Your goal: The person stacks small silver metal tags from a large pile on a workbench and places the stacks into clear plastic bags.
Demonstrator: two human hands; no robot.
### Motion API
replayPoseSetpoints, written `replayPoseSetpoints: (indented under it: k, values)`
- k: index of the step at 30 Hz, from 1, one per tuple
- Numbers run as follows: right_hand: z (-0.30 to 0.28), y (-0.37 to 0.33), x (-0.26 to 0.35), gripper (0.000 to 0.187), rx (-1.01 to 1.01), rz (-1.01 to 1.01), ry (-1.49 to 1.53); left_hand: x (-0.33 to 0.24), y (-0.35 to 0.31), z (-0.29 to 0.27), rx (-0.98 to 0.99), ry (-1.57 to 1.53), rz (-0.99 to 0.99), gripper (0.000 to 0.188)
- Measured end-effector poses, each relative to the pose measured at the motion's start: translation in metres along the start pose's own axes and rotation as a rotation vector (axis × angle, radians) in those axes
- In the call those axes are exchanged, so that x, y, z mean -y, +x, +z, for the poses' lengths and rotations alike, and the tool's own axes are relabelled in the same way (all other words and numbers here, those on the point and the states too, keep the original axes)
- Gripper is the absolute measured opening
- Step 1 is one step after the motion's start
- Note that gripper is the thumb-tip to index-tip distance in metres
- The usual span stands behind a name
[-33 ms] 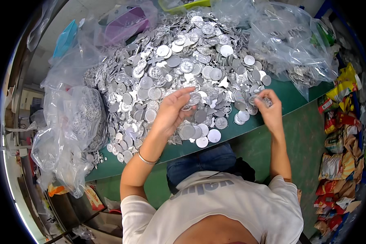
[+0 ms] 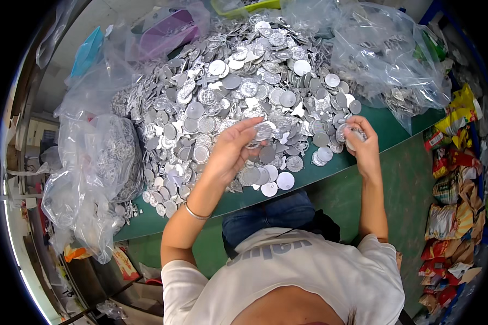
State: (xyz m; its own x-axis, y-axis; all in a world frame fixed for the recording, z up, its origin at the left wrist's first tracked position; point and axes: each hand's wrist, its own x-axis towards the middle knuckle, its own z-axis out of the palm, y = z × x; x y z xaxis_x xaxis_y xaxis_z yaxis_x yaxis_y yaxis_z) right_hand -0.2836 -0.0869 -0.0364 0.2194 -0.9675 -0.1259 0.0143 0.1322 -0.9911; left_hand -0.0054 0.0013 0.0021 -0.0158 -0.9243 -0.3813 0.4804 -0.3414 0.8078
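Observation:
A large heap of silver metal discs and medallions point(image 2: 206, 124) covers the green table point(image 2: 320, 174). Over the heap's near middle, my left hand point(image 2: 234, 146) is closed with thumb and fingers around a few round silver medallions point(image 2: 263, 132). Their far edges overlap the pile, so I cannot count them. At the heap's right edge my right hand point(image 2: 366, 145) curls its fingers around a round silver disc point(image 2: 356, 138). Another disc lies against those fingertips; whether it is gripped too, I cannot tell. Pale plain discs point(image 2: 286, 181) lie at the table's near edge, between my hands.
Clear plastic bags of silver pieces stand at the left point(image 2: 81, 179) and the far right point(image 2: 390, 51). Behind the heap are a purple bin point(image 2: 168, 33) and a yellow-green bin point(image 2: 249, 7). Colourful packets point(image 2: 444, 216) line the right side beyond the floor.
My right hand has shifted slightly to the right, and the disc in it shows more plainly. The medallions in my left hand have tilted and moved a little to the right.

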Motion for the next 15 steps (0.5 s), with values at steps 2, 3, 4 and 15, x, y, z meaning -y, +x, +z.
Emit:
replayPoseSetpoints:
  k: [2, 3, 4, 15]
  values:
    - [0.000, 0.002, 0.011, 0.015, 0.169, 0.132, 0.431, 0.002, -0.001, 0.008, 0.021, 0.020, 0.003, 0.033]
    - [-0.002, 0.005, 0.010, 0.014, 0.250, 0.201, 0.602, 0.003, -0.001, 0.012, 0.043, 0.034, 0.011, 0.033]
    - [-0.004, 0.006, 0.009, 0.014, 0.332, 0.269, 0.772, 0.004, -0.001, 0.015, 0.064, 0.048, 0.018, 0.033]
    - [0.045, -0.015, -0.009, 0.030, -0.083, -0.493, -1.094, 0.030, -0.008, 0.018, 0.014, 0.095, -0.030, 0.032]
